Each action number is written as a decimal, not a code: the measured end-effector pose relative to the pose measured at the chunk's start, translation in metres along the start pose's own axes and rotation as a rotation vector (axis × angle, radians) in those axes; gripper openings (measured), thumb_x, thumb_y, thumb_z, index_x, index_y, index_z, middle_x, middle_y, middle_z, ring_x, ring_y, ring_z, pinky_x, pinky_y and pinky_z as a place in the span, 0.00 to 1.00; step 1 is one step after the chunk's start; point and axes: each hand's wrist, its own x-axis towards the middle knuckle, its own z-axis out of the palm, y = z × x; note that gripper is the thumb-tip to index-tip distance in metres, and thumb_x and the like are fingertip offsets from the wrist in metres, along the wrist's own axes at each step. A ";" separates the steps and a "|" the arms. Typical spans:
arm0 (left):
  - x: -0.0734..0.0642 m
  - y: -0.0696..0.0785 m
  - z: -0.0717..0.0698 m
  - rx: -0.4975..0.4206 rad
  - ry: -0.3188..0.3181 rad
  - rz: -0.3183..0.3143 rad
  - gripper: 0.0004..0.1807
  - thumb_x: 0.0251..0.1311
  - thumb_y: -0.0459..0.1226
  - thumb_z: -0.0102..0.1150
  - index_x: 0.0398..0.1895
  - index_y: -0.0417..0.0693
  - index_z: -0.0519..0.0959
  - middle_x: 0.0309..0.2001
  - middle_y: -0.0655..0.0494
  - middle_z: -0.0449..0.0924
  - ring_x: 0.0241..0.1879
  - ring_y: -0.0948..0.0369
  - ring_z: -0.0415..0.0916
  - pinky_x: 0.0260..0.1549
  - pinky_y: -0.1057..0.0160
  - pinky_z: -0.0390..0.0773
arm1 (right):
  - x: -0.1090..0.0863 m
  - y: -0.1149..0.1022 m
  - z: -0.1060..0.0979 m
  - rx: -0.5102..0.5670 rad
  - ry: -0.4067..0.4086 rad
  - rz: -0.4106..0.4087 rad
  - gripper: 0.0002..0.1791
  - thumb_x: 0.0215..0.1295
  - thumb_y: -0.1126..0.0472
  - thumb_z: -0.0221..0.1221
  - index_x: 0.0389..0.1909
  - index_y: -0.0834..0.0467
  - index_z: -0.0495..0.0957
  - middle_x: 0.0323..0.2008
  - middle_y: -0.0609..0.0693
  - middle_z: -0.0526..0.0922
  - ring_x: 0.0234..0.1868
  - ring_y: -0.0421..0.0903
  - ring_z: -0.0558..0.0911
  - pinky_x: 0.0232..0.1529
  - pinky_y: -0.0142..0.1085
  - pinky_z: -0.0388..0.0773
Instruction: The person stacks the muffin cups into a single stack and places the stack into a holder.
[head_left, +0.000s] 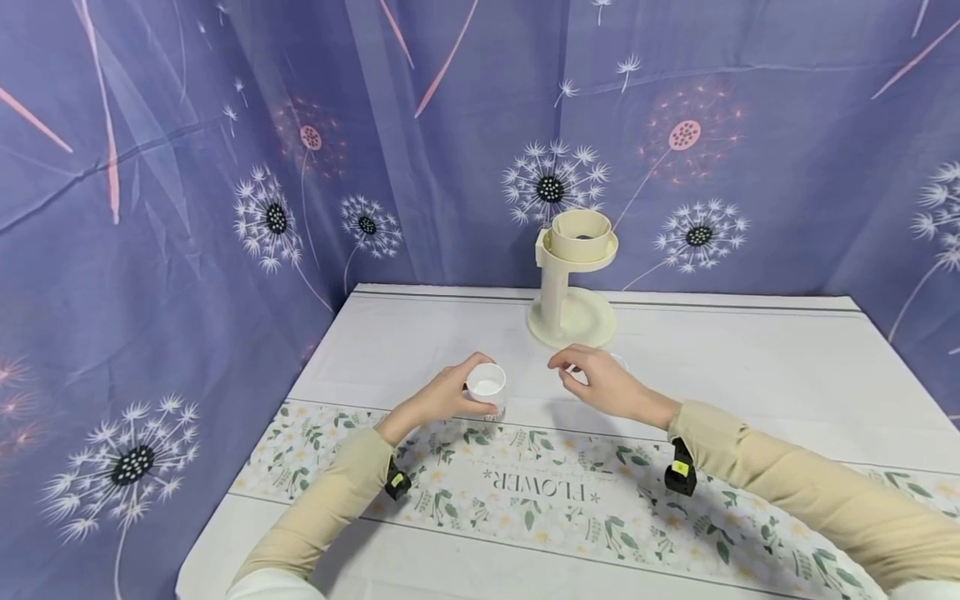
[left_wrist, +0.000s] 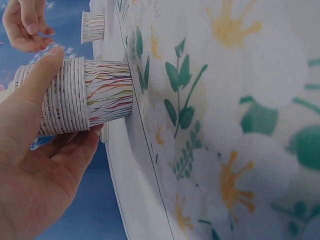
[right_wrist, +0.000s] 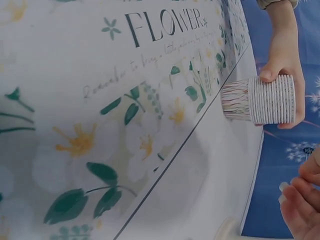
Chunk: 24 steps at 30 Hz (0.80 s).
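My left hand (head_left: pixel 453 390) grips a stack of nested paper cups (head_left: pixel 487 382), thumb on one side and fingers on the other. The stack is upright, open rims up; in the left wrist view its lowest cup (left_wrist: pixel 109 92) shows thin coloured wavy lines. To the right, my right hand (head_left: pixel 606 385) hovers above the table with its fingers loosely bent and nothing visible between them. A single paper cup (left_wrist: pixel 93 27) with the same lines stands near that hand in the left wrist view; in the head view the right hand mostly hides it.
A cream stand (head_left: pixel 555 292) with a round base, a post and a ring holding a short open cylinder (head_left: pixel 581 237) is at the table's back. A flower-printed band crosses the white tablecloth (head_left: pixel 420 325). Purple dandelion curtains (head_left: pixel 465 192) hang behind and at the left.
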 end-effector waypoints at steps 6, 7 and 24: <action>-0.001 0.000 -0.001 -0.023 -0.007 -0.015 0.37 0.50 0.44 0.74 0.62 0.55 0.65 0.50 0.54 0.79 0.50 0.57 0.78 0.52 0.55 0.78 | -0.007 0.005 -0.003 -0.022 0.008 0.063 0.13 0.63 0.71 0.56 0.49 0.63 0.79 0.46 0.56 0.83 0.45 0.52 0.82 0.47 0.46 0.81; -0.001 0.000 -0.001 -0.022 -0.007 -0.018 0.37 0.50 0.44 0.74 0.62 0.55 0.65 0.51 0.54 0.79 0.50 0.57 0.78 0.52 0.55 0.78 | -0.008 0.006 -0.003 -0.027 0.009 0.072 0.14 0.63 0.71 0.56 0.49 0.63 0.78 0.46 0.56 0.83 0.46 0.52 0.82 0.47 0.46 0.81; 0.000 -0.002 0.002 -0.030 0.014 -0.004 0.36 0.49 0.44 0.75 0.60 0.54 0.66 0.50 0.52 0.79 0.49 0.57 0.78 0.51 0.56 0.79 | -0.022 0.020 -0.014 -0.072 0.083 0.216 0.23 0.61 0.65 0.61 0.57 0.67 0.72 0.54 0.62 0.76 0.57 0.60 0.75 0.57 0.55 0.74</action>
